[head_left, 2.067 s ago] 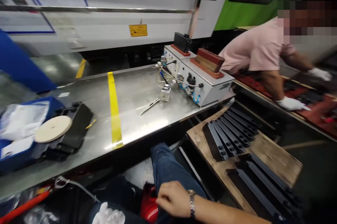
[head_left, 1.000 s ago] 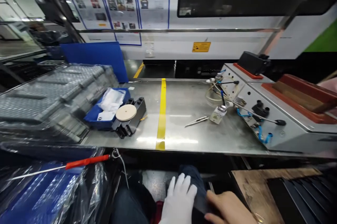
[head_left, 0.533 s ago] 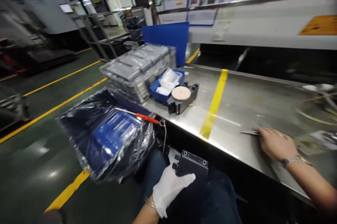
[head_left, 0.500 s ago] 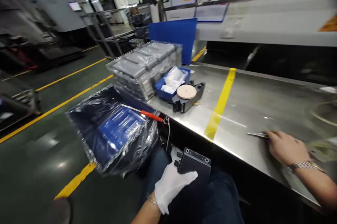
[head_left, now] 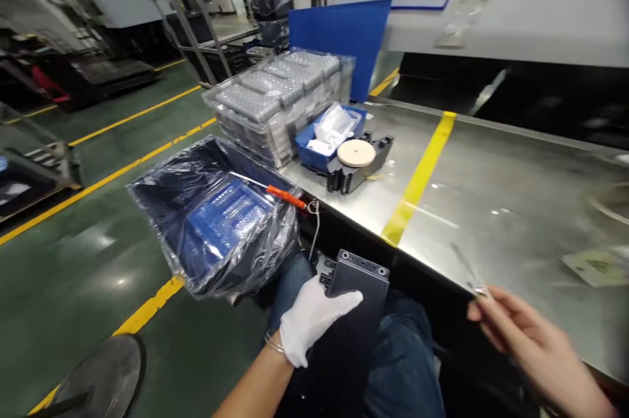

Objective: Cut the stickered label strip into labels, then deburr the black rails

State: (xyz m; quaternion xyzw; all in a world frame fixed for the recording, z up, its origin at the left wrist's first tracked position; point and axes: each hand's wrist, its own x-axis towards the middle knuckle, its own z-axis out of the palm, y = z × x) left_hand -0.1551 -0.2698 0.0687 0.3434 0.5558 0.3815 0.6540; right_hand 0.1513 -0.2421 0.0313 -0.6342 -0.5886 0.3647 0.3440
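Note:
My left hand (head_left: 314, 316), in a white glove, grips a flat black metal part (head_left: 358, 306) that rests upright over my lap, thumb across its face. Bare, my right hand (head_left: 515, 326) pinches a thin metal tool (head_left: 470, 268) just over the bench's front edge; the tool is blurred by motion. A red-handled tool (head_left: 285, 196) with a thin shaft lies across the rim of a bag-lined bin, a white cord at its end. On the bench a round beige disc (head_left: 356, 152) sits on a black bracket part (head_left: 362, 171).
The metal bench (head_left: 472, 195) bears a yellow tape stripe (head_left: 422, 175). At its left end are a blue tray (head_left: 314, 157) with white items and stacked clear plastic trays (head_left: 275, 94). The lined bin (head_left: 167, 221) stands at left, a round stool (head_left: 105, 375) below it.
My right hand has lifted off the bench top and moved toward its front edge with the thin tool, turning over. The camera view has shifted slightly; my left hand keeps its hold.

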